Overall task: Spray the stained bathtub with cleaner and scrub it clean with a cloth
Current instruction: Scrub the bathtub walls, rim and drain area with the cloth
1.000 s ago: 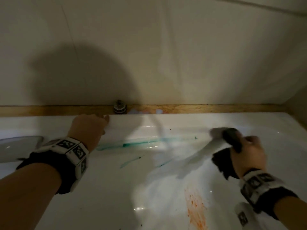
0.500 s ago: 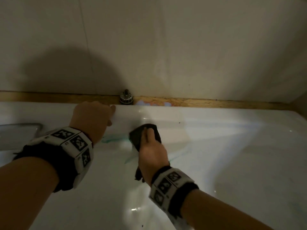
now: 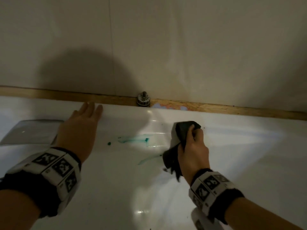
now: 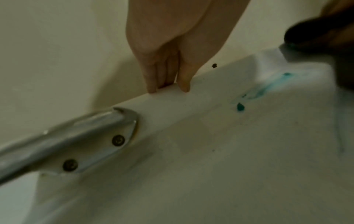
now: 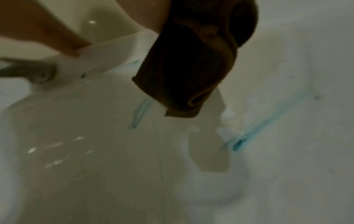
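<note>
Head view, from the left: a chrome grab handle [image 3: 31,131] is fixed to the far inner wall of the white bathtub [image 3: 116,188], and the left-wrist view shows two screws in its mounting plate. Just right of the handle, the left hand [image 3: 79,128] lies with straight fingers [image 4: 151,84] held close together, their tips touching the tub's far rim, holding nothing. Behind the rim runs a wooden strip [image 3: 232,107] along the base of the pale wall [image 3: 182,47], and a small metal fitting [image 3: 143,100] stands on that strip, to the right of the left hand. On the tub wall between the two hands sits a teal stain [image 3: 132,139]: a small round drop at its left end, a smeared band in the middle, and a thinner streak lower down toward the right. The right-wrist view shows further blue-green streaks on the tub surface. Right of the stain, the right hand [image 3: 193,146] has its fingers curled round a dark cloth [image 3: 180,130], bunched and pressed against the upper tub wall just below the rim, with a loose end hanging beneath the hand. At the bottom edge, below the right wrist, a white object is partly visible; I cannot tell what it is
</note>
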### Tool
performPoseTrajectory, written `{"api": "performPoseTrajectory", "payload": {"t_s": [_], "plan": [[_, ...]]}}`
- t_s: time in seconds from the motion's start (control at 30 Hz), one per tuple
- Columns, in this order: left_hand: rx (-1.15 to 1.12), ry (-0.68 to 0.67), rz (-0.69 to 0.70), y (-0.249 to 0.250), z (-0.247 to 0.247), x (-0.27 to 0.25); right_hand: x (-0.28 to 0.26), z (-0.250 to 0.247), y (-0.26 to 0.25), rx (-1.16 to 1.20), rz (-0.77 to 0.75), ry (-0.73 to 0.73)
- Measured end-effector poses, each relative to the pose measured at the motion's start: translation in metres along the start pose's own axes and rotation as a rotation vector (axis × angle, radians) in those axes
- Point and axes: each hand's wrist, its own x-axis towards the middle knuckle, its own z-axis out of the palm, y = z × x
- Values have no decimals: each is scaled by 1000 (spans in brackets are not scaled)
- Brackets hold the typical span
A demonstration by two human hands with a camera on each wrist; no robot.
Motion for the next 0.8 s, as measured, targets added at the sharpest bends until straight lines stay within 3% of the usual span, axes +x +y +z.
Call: {"api": "performPoseTrajectory", "payload": {"t_s": [0.1, 0.23, 0.37, 0.47, 0.57, 0.63, 0.73, 0.8], "plan": [[-29, -61, -53, 4, -5, 1, -4, 26, -24, 39, -85, -16], [-30, 176, 35, 2, 20, -25, -3, 44, -41, 66, -364, -125], [-141, 166, 15, 3, 57, -65, 4, 47, -50, -41, -512, -169], [-202, 83, -16, -1, 72, -78, 8, 41, -56, -194, -700, -108], [-315, 106, -44, -7, 70, -77, 13, 28, -52, -179, -904, 15], [-336, 117, -54, -10, 69, -75, 11, 11, -59, -178, -812, -30], [-312, 140, -45, -5, 66, -76, 4, 27, -79, -198, -628, -54], [-311, 145, -58, -1, 65, -76, -2, 47, -93, -256, -686, -69]]}}
